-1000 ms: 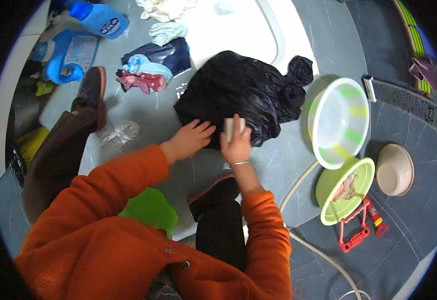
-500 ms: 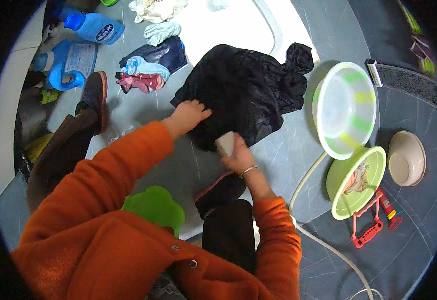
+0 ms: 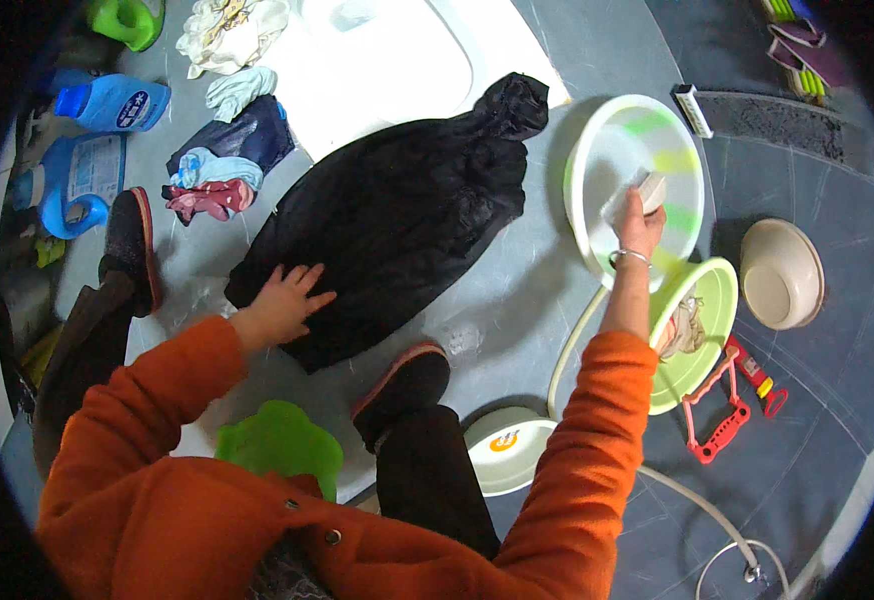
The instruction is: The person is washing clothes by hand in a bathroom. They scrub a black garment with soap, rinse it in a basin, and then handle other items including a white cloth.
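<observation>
A black garment [image 3: 407, 210] lies stretched across the grey floor, its bunched end beside a white ceramic fixture. On its near left end rests my left hand [image 3: 285, 305], palm down with the fingers spread. My right hand [image 3: 641, 232], with a bracelet at the wrist, is over the white basin [image 3: 579, 190] with green and yellow patches. Its fingers are closed on a pale block, which looks like a bar of soap [image 3: 653, 190]. The basin's inside is partly hidden by that hand.
Small clothes [image 3: 219, 170] and blue bottles [image 3: 122, 102] are at the left. A green basin [image 3: 722, 300] with cloth, a beige bowl [image 3: 807, 270], a red-handled tool [image 3: 722, 435] and a hose [image 3: 692, 520] lie right. A white-green basin [image 3: 507, 480] stands near my right shoe [image 3: 407, 390].
My right hand has carried the soap from the garment's near edge to over the white basin. The garment is now more stretched out, its near end pulled left and nearer with my left hand.
</observation>
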A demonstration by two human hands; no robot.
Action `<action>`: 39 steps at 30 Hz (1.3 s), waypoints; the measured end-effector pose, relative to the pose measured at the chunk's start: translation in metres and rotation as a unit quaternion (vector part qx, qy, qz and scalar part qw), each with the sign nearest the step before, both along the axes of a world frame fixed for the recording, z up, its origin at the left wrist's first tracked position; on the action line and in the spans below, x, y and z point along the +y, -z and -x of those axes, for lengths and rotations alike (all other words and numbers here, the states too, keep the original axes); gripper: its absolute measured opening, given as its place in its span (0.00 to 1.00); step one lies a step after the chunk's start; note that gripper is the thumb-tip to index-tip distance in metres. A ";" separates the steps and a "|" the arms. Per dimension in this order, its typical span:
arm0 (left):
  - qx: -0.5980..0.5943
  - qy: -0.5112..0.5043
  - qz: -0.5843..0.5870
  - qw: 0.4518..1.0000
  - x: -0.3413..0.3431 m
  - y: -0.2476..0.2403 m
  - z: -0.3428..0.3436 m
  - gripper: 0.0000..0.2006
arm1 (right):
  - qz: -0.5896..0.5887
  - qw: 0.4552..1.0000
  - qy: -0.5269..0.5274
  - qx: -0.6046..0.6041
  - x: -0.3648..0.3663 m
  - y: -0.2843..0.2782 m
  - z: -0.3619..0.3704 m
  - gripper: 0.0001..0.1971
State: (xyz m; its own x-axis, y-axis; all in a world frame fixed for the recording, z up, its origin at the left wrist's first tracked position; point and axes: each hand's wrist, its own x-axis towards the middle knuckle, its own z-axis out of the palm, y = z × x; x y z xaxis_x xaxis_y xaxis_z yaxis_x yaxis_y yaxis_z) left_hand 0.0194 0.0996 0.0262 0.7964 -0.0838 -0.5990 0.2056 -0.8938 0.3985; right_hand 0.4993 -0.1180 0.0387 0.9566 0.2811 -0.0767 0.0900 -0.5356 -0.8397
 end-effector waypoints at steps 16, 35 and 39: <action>0.009 0.017 -0.024 1.000 -0.022 0.005 0.015 0.40 | -0.224 0.932 -0.045 0.280 0.046 -0.018 0.009 0.18; 0.064 0.039 0.043 0.996 -0.037 0.010 0.069 0.26 | 0.390 0.891 -0.230 0.003 0.075 0.028 0.211 0.16; 0.079 0.044 0.060 0.994 -0.038 0.006 0.066 0.24 | 0.374 0.791 -0.481 -0.059 0.106 0.030 0.292 0.13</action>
